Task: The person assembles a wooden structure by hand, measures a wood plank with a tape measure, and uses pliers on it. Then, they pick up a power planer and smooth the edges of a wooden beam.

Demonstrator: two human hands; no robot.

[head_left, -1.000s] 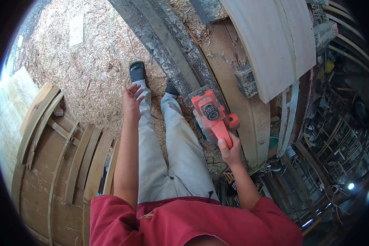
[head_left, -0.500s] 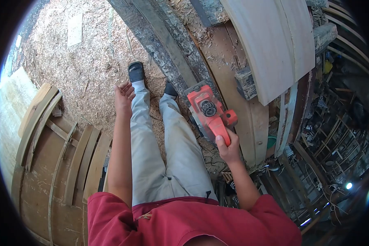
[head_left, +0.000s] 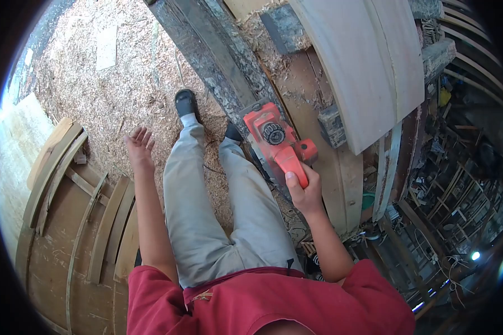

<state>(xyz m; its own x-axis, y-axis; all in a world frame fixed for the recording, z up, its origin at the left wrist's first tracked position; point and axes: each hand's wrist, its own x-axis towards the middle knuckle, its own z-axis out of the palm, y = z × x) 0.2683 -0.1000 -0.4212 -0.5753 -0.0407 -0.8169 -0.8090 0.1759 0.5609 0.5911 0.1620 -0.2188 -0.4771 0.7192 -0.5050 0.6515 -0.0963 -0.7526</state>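
My right hand (head_left: 305,188) is wrapped round the rear handle of a red electric hand planer (head_left: 274,137), with a black knob on its front. The planer overlaps the edge of a long weathered timber beam (head_left: 215,50) beside my legs. Out to the left, my left hand (head_left: 140,146) hangs over the shavings-covered floor with its fingers apart and nothing in it. A wide pale plank (head_left: 369,72) lies to the right of the planer, over a dark wood block (head_left: 332,127).
Curved wooden pieces (head_left: 103,234) rest on a brown board (head_left: 56,268) at the left. Wood shavings (head_left: 112,95) cover the floor ahead. A cord (head_left: 213,169) runs between my legs. Scrap sticks and debris (head_left: 458,195) fill the far right.
My left hand has swung left and lower, its fingers spreading. My right hand and the planer have shifted slightly left in view. My left leg has moved outward.
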